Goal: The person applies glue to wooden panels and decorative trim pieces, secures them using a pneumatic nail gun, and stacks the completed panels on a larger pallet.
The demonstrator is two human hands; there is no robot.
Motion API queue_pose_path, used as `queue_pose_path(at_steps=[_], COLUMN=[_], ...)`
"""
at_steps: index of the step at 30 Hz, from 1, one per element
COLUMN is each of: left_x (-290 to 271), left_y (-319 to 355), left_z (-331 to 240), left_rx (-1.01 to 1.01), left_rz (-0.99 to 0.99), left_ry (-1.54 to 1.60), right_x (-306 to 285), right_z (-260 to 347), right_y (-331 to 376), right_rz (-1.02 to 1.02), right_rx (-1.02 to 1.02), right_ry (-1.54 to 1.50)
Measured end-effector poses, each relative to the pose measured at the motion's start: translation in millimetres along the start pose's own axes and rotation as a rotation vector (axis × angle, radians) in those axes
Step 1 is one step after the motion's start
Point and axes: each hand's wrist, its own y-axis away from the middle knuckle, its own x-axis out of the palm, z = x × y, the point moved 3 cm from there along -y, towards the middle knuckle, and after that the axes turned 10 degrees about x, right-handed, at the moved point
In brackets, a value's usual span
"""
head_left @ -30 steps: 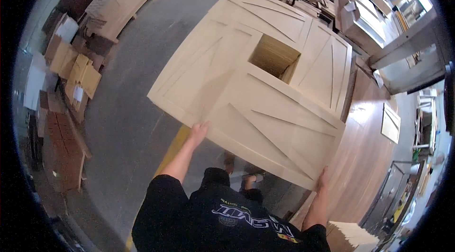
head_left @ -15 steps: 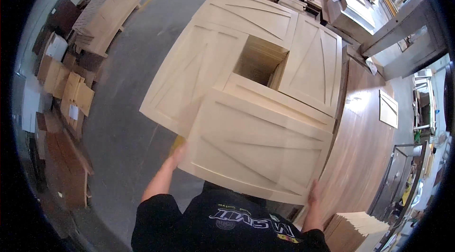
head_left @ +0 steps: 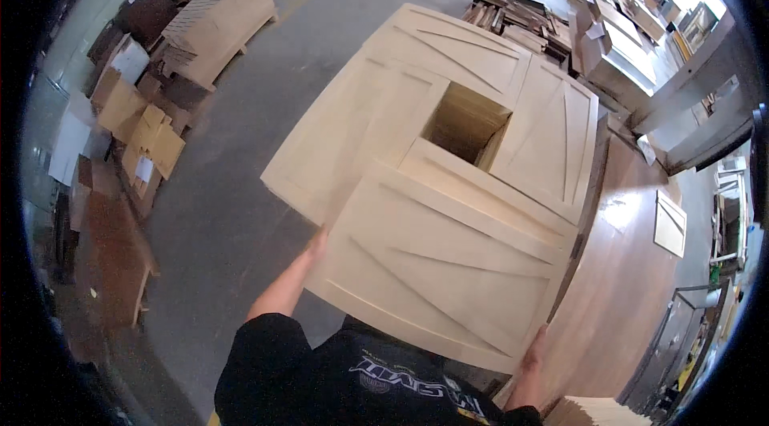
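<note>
I've got the pale panel (head_left: pixel 448 282) up at chest height, left hand (head_left: pixel 316 246) and right hand (head_left: pixel 533 354) pinching opposite edges so it stays level. It overlaps the panels on the brown bench (head_left: pixel 625 282).

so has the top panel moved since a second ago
Yes. The top panel has slid toward the person, off the stack: the square opening beneath shows more. Both hands grip its sides.

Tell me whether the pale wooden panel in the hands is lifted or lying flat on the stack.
Lifted and tilted: the pale wooden panel is gripped at its edges by the left hand and right hand, near edge raised.
</note>
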Motion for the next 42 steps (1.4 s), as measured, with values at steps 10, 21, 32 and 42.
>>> queue_pose_path(at_steps=[10,21,32,42], left_x=[-101,-254,-268,-248], left_y=[9,-158,-210,-212], left_z=[-48,-147,-176,-154], left_rx=[-0.113,0.093,-0.043,-0.065], left_rz=[0.043,0.157,-0.004,0.206], left_ry=[-0.096,0.184,-0.429,0.001], right_x=[78,305,313,346], right_z=[-54,0,-41,-55], right_y=[98,48,-52,-19], right_rz=[-0.002,-0.016,-0.132,-0.43], right_rx=[-0.047,-0.056,-0.074,-0.086], right_ry=[0.013,-0.031,0.201,0.523])
